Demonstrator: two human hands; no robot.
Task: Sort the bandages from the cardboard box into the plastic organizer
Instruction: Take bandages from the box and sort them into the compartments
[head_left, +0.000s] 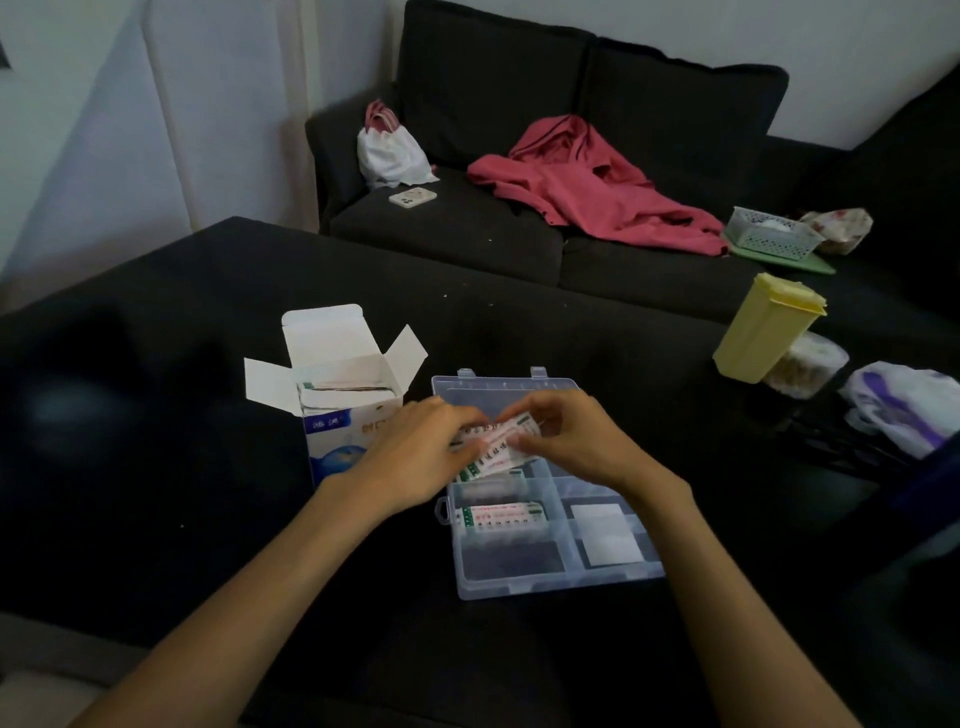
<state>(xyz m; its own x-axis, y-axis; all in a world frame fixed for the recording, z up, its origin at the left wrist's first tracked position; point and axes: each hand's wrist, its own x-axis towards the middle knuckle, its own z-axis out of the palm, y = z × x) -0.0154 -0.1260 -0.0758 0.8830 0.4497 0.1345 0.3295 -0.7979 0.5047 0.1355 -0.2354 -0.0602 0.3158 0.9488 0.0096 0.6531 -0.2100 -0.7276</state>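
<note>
A white and blue cardboard box (340, 410) stands open on the dark surface, with more bandages visible inside its top. Right of it lies the clear plastic organizer (524, 584), lid open. My left hand (421, 457) and my right hand (566, 441) both pinch a small stack of wrapped bandages (501, 447) held just above the organizer's back compartments. One left compartment holds a stack of bandages (501, 517). A white square pad (605, 535) lies in a right compartment.
A yellow lidded container (763, 327) and a clear jar (805, 366) stand at the right, beside a white and purple bag (904, 405). Behind, a dark sofa carries a red garment (592, 192), a white bag (389, 150), a phone (413, 197) and a white basket (769, 234).
</note>
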